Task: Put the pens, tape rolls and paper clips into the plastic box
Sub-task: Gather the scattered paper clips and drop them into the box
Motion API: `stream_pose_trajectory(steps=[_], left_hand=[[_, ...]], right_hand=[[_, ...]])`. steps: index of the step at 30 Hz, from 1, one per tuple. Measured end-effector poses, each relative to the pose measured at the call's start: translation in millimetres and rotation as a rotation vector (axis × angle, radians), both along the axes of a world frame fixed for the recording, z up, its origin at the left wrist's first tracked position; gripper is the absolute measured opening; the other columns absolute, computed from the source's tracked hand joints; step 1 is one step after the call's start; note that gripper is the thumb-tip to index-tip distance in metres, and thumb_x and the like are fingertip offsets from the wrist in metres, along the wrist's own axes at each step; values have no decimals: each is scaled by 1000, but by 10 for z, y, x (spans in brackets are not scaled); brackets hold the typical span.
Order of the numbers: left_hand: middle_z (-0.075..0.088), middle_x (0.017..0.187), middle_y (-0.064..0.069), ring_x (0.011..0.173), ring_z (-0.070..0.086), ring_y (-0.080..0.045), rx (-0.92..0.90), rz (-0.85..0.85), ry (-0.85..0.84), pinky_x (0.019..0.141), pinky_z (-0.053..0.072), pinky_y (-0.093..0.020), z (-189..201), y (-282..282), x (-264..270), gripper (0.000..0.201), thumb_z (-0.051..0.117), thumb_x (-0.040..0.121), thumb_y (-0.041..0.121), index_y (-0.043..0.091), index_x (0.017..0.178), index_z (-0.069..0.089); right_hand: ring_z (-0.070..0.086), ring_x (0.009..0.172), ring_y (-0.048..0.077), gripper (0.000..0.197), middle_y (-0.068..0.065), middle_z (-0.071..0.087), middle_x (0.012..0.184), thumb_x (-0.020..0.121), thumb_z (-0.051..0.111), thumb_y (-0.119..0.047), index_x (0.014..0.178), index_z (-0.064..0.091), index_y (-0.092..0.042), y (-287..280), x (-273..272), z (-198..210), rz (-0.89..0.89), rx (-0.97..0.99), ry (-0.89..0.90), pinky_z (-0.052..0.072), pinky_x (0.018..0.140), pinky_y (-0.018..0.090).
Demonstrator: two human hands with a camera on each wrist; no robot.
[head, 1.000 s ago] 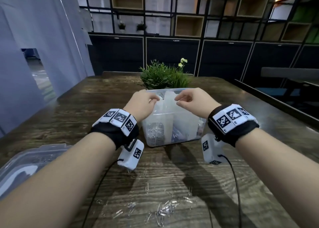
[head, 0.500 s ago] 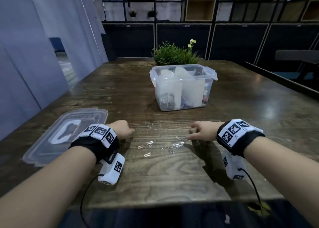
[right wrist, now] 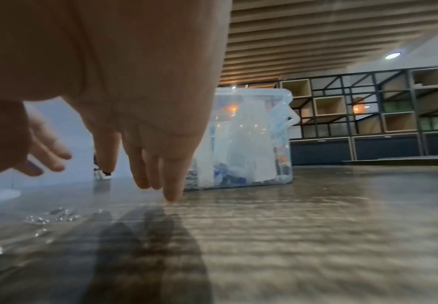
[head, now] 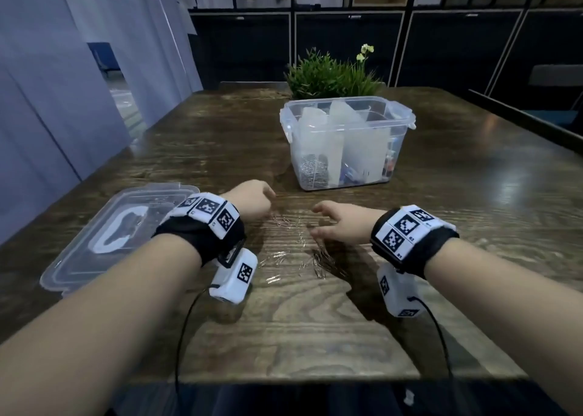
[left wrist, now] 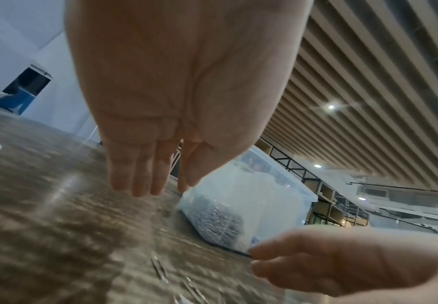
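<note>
The clear plastic box [head: 398, 150] stands open at mid-table, with a heap of paper clips and other small items inside behind white dividers. Loose paper clips [head: 293, 245] lie scattered on the wood in front of it. My left hand [head: 252, 198] hovers at their left edge with straight fingers [left wrist: 142, 181] pointing down, holding nothing. My right hand [head: 329, 221] reaches in from the right with its fingers spread, and one fingertip [right wrist: 171, 196] touches the table. The box [right wrist: 251, 144] stands just beyond that hand, and loose clips [right wrist: 54, 214] lie to its left.
The box's clear lid [head: 120, 236] lies flat on the table [head: 473, 226] at my left forearm. A green potted plant [head: 328, 75] stands behind the box. Dark cabinets and shelving line the far wall. The table's near edge runs under my forearms.
One second ago both hands were at the top of the box. They came down to the table beside the loose clips, and their fingers have since uncurled over the clips.
</note>
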State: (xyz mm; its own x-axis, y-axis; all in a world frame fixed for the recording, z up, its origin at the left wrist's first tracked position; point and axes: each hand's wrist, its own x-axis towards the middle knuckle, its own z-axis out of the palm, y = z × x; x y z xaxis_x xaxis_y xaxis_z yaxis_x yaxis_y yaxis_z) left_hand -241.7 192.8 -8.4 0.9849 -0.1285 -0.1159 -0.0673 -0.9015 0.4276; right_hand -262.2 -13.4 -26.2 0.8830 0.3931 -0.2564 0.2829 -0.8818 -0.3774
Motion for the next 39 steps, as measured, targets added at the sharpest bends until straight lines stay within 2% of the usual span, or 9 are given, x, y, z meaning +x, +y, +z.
stream_pose_trajectory(steps=[5,10,14,17,20,23,27,34,39], left_hand=[[58,128,-4,118,52,-21,-6,67,59,90,40,-24,-46,268,578,31,49,94,15,15,123,59],[64,117,0,113,57,-18,-56,92,132,94,41,-26,-232,429,580,26,61,90,25,16,115,63],[58,113,0,106,57,-14,-123,90,206,90,38,-18,-190,465,198,29,68,86,26,17,113,65],[51,114,-1,108,52,-14,-125,22,327,95,40,-22,-187,513,-98,38,74,81,27,17,116,63],[52,107,-3,100,51,-16,-179,9,325,94,43,-30,-174,618,-326,44,81,74,25,11,112,65],[58,104,-10,92,52,-16,-210,14,218,87,42,-25,-251,686,-407,38,80,73,17,2,107,67],[54,89,-3,81,50,-14,-234,27,183,78,39,-20,-336,745,-370,16,75,77,4,3,92,69],[46,87,1,80,45,-14,-188,-47,303,76,36,-23,-389,722,-350,9,61,89,6,8,81,59],[60,73,10,71,56,-5,-283,-87,331,69,39,-19,-336,677,-433,7,66,86,12,14,88,60]], right_hand=[[33,142,19,64,5,32,156,94,59,-39,150,33,-22,385,531,-113,211,-7,28,25,111,25],[3,150,18,63,1,3,164,99,42,-50,154,22,-26,715,641,-268,366,-187,68,6,115,63],[13,149,19,62,3,12,163,101,40,-45,153,27,-14,498,416,-141,378,-145,137,16,120,43],[23,146,19,55,4,23,160,101,47,-37,150,35,-15,333,213,24,250,-34,230,15,116,26],[28,144,22,60,6,28,158,93,62,-28,148,38,-19,184,28,181,42,76,240,17,115,24],[31,141,24,69,6,29,155,86,72,-23,147,39,-22,-3,-152,156,-157,56,291,20,113,24],[43,123,27,61,9,49,129,75,81,-20,131,59,-15,-9,-389,-35,-311,37,211,29,105,28],[63,101,27,28,11,68,105,81,74,-5,109,70,-7,131,-438,-180,-667,186,241,47,94,34],[64,96,22,7,5,71,99,91,64,-11,94,70,-12,142,-369,-114,-656,79,323,45,84,25]])
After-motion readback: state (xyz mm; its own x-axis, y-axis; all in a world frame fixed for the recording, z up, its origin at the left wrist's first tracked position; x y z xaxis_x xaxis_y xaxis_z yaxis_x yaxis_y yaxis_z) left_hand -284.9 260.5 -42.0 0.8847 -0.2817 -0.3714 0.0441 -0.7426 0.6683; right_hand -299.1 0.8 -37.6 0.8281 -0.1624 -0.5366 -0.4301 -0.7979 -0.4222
